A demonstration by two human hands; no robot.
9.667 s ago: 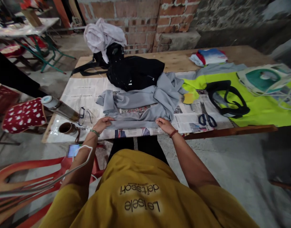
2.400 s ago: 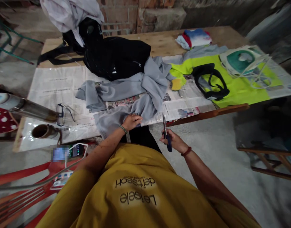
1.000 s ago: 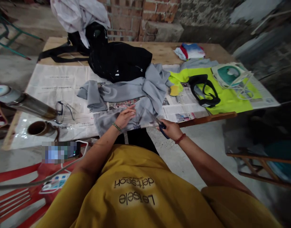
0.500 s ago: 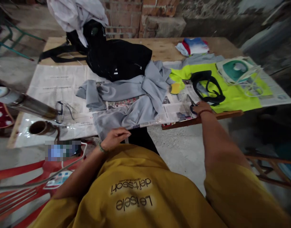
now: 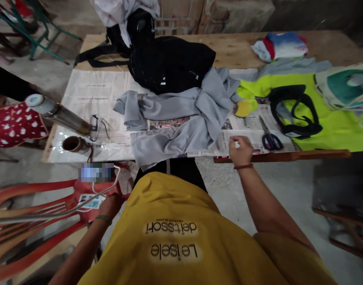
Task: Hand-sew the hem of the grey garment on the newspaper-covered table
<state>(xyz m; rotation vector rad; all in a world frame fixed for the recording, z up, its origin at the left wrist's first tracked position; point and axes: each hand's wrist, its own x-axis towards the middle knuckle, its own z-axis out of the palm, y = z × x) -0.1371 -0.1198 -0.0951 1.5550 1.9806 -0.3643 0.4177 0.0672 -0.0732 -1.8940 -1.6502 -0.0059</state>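
Note:
My left hand is down at the side, its fingers closed over the near edge of a red plastic chair; the fingertips are hidden. My right hand is a loose fist over the table's front edge. A small pale spot shows between its fingers, too small to name. Just right of it lie dark-handled scissors on newspaper. A grey garment is spread crumpled left of this hand. Beyond the scissors, a black strap rests on a yellow-green and grey garment.
An iron stands at the right. A black bag and folded clothing lie at the back. A bottle, glasses and a brown cup are at the left. A metal arm crosses the chair.
My right hand has let go of the scissors and moved left, leaving them on the newspaper. My left hand has dropped from my waist to the chair. The view has shifted right.

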